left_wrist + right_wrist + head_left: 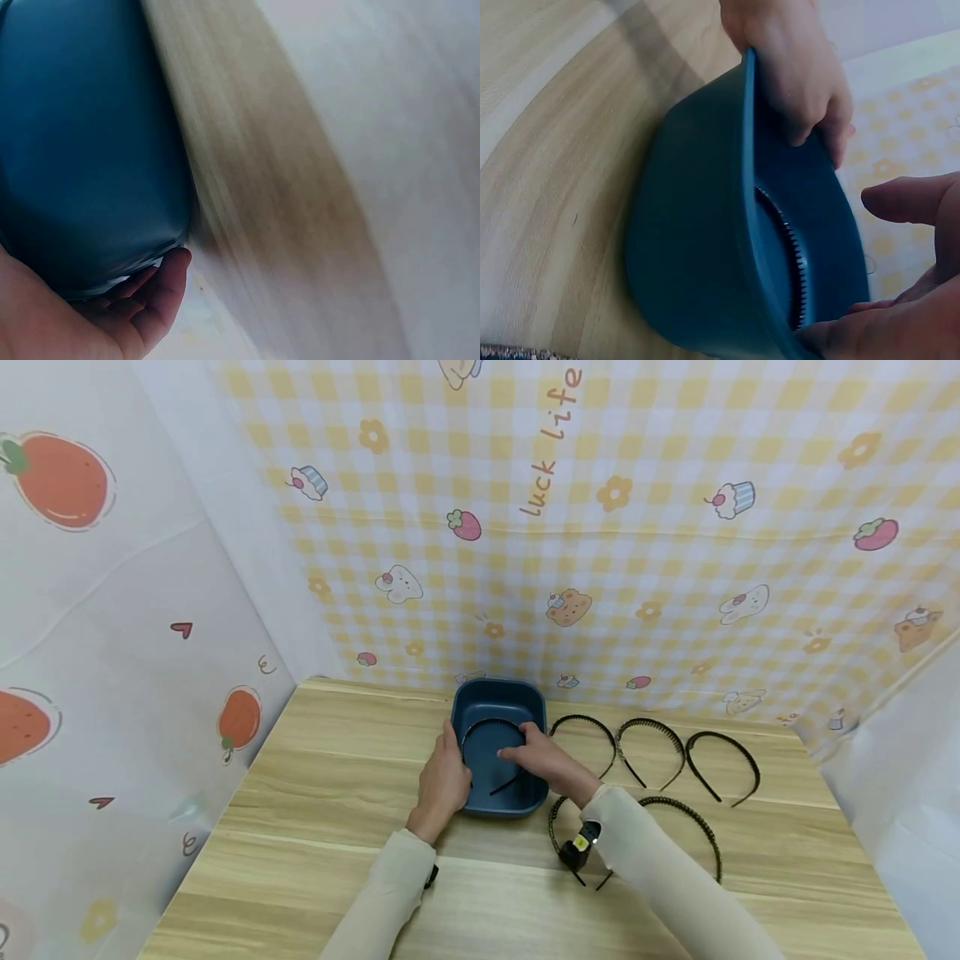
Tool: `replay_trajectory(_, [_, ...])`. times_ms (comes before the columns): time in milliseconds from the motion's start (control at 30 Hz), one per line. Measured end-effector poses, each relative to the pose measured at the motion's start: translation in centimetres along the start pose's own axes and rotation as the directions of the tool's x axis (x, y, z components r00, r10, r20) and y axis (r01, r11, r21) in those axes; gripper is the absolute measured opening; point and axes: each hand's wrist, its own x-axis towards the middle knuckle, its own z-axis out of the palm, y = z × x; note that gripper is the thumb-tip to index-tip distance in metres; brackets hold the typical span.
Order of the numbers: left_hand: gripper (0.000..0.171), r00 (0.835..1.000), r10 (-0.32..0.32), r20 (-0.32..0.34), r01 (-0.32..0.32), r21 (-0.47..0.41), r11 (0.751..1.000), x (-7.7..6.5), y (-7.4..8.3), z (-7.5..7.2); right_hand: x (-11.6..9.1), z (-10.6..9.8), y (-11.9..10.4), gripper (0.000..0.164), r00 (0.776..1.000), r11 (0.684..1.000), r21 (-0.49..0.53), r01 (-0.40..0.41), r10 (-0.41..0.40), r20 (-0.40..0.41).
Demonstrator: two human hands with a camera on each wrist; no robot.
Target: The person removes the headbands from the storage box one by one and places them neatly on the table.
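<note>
A deep blue plastic box (498,691) stands near the back of the table, with a thin dark toothed headband (491,720) inside it. The headband's teeth face me in the right wrist view. My left hand (446,774) grips the box's left side; its fingers bend around the wall in the left wrist view. Over the right rim reaches my right hand (543,756), thumb (911,199) stretched out apart from the other fingers. Those fingers lie by the rim near the headband, and I see nothing pinched between them and the thumb.
Several dark headbands lie right of the box: a back row with one partly behind my hand (581,717), a toothed one (651,722) and a plain one (723,736). Two front ones, including a beaded one (678,804), are partly covered by my right sleeve (660,868). A checked cloth (495,585) hangs behind.
</note>
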Motion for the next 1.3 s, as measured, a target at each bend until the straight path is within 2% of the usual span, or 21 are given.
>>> replay_trajectory(267, [0.072,1.0,-0.003,-0.001,0.003,-0.007,1.0,0.1,-0.1,0.1,1.1,0.6,-0.2,0.079,0.999,0.999,0.013,-0.036,0.037,-0.035])
replay_trajectory(467, [0.072,1.0,-0.005,-0.006,0.005,-0.007,1.0,0.0,-0.1,0.1,1.7,0.9,0.2,0.063,0.992,0.998,0.061,0.02,-0.013,-0.124])
replay_trajectory(667, [0.071,1.0,-0.004,-0.016,0.004,0.013,1.0,0.1,-0.1,0.2,1.6,1.6,0.3,0.053,0.964,0.994,0.048,0.098,-0.083,-0.253])
replay_trajectory(800, [0.071,1.0,-0.009,-0.017,0.01,0.014,1.0,0.1,-0.1,0.2,1.8,2.0,0.2,0.053,0.944,0.988,0.066,0.136,-0.109,-0.312])
replay_trajectory(900, [0.073,1.0,-0.011,-0.019,0.011,0.016,1.0,0.2,0.0,0.1,2.0,2.1,0.1,0.051,0.935,0.983,0.119,0.142,-0.093,-0.343])
replay_trajectory(1033, [0.075,1.0,-0.002,-0.027,0.002,0.006,1.0,0.1,0.1,0.0,2.3,1.9,-0.1,0.04,0.918,0.983,0.13,0.128,-0.068,-0.39])
replay_trajectory(1133, [0.074,0.999,-0.002,-0.034,0.002,0.002,1.0,0.1,0.1,0.0,2.4,1.7,-0.2,0.036,0.917,0.983,0.119,0.136,-0.08,-0.391])
replay_trajectory(1300, [0.073,1.0,-0.012,-0.02,0.013,0.01,1.0,0.1,0.0,0.0,2.4,1.2,-0.1,0.046,0.933,0.974,0.144,0.174,-0.117,-0.34])
